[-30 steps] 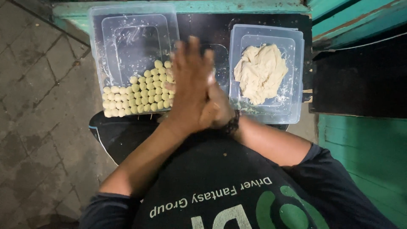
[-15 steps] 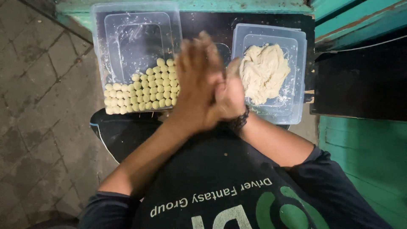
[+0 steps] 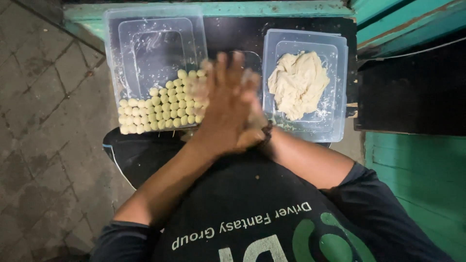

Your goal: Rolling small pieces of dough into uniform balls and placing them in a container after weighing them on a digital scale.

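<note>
two tubs [image 3: 155, 29]: dough balls [image 3: 162, 107], dough lump [image 3: 297, 82].

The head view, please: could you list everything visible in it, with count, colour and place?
Clear plastic container: one, transparent, on the left of the dark surface, dusted with flour.
Dough balls: many, too many to count, pale yellow, in rows in the near part of the left container.
Second clear plastic container: one, transparent, on the right.
Dough lump: one, cream, inside the right container.
Dark surface: one, black, under both containers.
Teal wooden frame: green-blue, along the top and right.
Paved floor: grey, on the left.
Wristband: one, dark, on the right wrist.
Left hand: on top, pressed palm to palm with the other, blurred.
Right hand: underneath, mostly hidden.
</note>
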